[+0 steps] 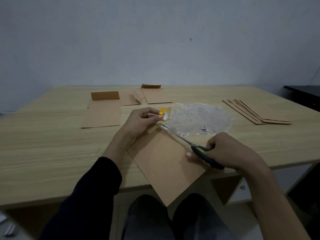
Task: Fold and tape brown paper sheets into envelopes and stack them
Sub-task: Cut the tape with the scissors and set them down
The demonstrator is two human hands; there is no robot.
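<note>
- The surface [43, 144] is carrying the brown sheet [166, 163], its near corner overhanging.
- The right grip [230, 150] is clutching scissors [199, 149] along the sheet's right edge; the blade gap is hard to make out.
- The left grip [140, 121] is pinching the tape roll [165, 114] over the sheet's far corner.

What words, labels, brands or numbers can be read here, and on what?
No text can be read.
On the tape roll: marks on the yellow rim, too blurred to read.
On the worn patch of the table: a small dark scribble, not legible.
On the scissors and brown sheets: no print visible.
</note>
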